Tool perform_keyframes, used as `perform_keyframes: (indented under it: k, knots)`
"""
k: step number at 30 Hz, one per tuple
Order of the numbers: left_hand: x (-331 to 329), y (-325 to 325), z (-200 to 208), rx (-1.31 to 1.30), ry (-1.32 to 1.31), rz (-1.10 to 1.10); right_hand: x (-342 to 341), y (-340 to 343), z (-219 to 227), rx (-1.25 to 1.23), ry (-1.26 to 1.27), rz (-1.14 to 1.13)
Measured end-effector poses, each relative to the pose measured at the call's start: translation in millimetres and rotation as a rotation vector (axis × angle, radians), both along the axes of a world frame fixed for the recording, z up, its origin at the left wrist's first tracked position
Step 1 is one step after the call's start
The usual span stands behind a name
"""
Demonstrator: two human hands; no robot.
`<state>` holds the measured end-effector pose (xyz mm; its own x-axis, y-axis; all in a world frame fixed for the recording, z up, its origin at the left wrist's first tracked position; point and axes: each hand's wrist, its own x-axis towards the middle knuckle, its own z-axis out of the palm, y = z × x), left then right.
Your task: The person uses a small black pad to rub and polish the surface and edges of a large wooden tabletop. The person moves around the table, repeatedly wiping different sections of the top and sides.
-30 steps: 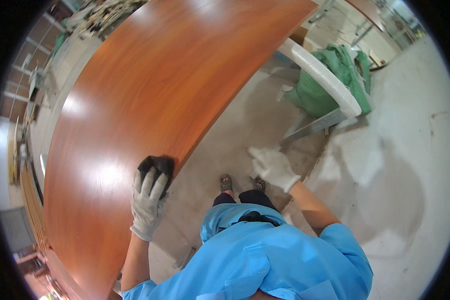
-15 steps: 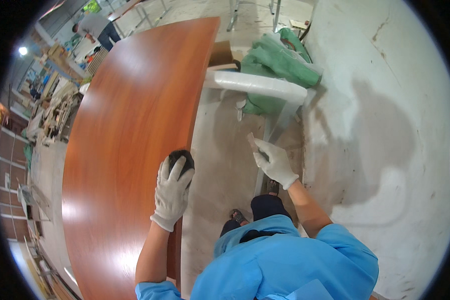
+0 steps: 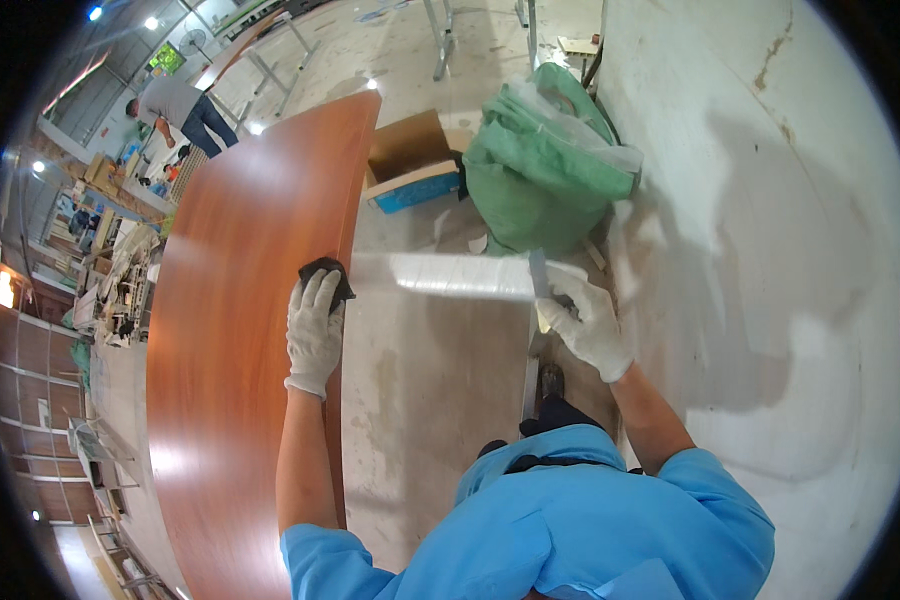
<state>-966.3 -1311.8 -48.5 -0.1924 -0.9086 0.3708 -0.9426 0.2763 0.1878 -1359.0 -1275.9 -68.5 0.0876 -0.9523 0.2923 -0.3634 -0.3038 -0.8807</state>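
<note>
A glossy reddish-brown wooden panel stretches away on my left. My left hand, in a white knit glove, presses a crumpled black cloth onto the panel near its right edge. Its fingers lie over the cloth, which partly wraps round the edge. On the other side, my gloved right hand is raised off the panel, closed on a thin flat strip that points up and away from me. What the strip is made of I cannot tell; its lower end is inside my fingers.
Beyond my hands, a beam in white wrapping runs from the panel toward the right. Farther off are an open cardboard box and a green sack. A pale wall rises on the right. Another person bends over at the far left.
I have moved forward along the panel; the wrapped beam and sack now appear nearer. My left hand has slid the black cloth farther along the edge. The box has come into fuller view.
</note>
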Motion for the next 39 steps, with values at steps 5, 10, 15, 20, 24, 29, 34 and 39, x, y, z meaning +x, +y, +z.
perform_keyframes:
  k: [5,10,15,20,24,29,34,39]
  knots:
    - [-19.4,-68.3,3.8,0.035,-0.041,0.093,-21.7,-58.1,-2.8,-0.061,-0.112,0.091]
    - [-30.6,-135.8,1.1,-0.033,0.026,0.03,-33.1,-96.5,-8.1,0.075,-0.213,0.08]
    - [-29.6,-216.0,-1.7,-0.028,0.01,-0.028,-28.2,-122.1,-1.5,0.138,-0.185,0.016]
    - [-26.3,-284.5,-3.4,-0.029,0.04,-0.096,-6.8,-144.3,1.5,0.205,-0.198,-0.045]
    - [-23.0,-334.0,-5.1,-0.06,0.058,-0.168,8.3,-158.0,-0.8,0.211,-0.127,-0.109]
    - [-27.4,-385.9,-9.3,-0.084,0.038,-0.169,10.2,-169.5,0.4,0.321,-0.047,-0.101]
    - [-32.6,-436.3,-13.7,-0.083,0.06,-0.11,7.8,-210.3,-8.6,0.353,-0.184,0.039]
    - [-13.8,-477.4,-10.7,-0.022,0.122,0.077,41.4,-300.1,-35.0,0.491,-0.443,0.262]
